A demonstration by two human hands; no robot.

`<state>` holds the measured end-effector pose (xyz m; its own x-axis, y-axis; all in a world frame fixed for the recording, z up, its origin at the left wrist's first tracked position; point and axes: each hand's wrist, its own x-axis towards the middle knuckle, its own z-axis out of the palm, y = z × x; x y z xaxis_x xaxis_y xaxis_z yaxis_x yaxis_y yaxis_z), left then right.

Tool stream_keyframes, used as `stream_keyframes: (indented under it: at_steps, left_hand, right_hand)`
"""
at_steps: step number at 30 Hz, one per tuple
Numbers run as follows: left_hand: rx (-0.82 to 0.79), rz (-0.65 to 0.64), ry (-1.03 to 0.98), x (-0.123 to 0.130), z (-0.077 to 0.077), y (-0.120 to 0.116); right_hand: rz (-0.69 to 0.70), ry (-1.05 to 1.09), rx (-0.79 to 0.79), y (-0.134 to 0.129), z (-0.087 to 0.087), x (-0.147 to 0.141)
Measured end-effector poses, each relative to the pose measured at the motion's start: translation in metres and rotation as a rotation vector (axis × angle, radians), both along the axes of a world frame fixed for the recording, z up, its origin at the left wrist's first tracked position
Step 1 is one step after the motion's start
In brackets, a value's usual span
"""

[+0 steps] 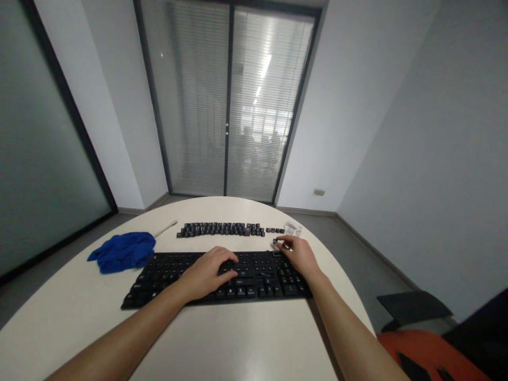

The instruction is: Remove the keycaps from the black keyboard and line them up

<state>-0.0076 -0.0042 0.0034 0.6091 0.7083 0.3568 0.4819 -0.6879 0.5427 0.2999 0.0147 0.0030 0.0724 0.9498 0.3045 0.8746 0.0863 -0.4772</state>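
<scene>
A black keyboard (pixel 254 288) lies across the table in front of me, several of its keys gone. My left hand (pixel 208 270) rests on the middle of it, palm down, with thumb and fingers apart and nothing held. At the keyboard's upper right, my right hand (pixel 297 254) is closed in a pinch. A small dark keycap (pixel 275 241) shows at its fingertips. Something thin and pale pokes out between these fingers, too small to name. Behind the keyboard, loose black keycaps (pixel 222 229) stand in rows, with a few more keycaps (pixel 274 230) off to the right.
A crumpled blue cloth (pixel 125 252) lies left of the keyboard, by a pale thin-handled brush or stick (pixel 165 228). Crumpled white material (pixel 292 227) sits near the far right edge of the round table (pixel 254 338). An orange and black chair (pixel 428 349) stands at right.
</scene>
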Motion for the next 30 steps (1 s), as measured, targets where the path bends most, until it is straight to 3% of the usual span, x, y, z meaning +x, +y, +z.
stream_keyframes:
  at_steps: [3,17,30]
  left_hand:
    - [0.022,-0.056,0.019,0.000,0.001,0.000]
    - [0.037,-0.091,0.041,-0.001,0.001,0.001]
    - [0.039,-0.092,0.032,0.000,-0.001,0.002]
  right_hand:
    - [-0.025,0.054,-0.013,0.003,-0.002,0.002]
    - [-0.079,0.234,-0.107,0.009,-0.009,0.012]
    - [-0.115,0.246,-0.146,0.023,-0.025,0.016]
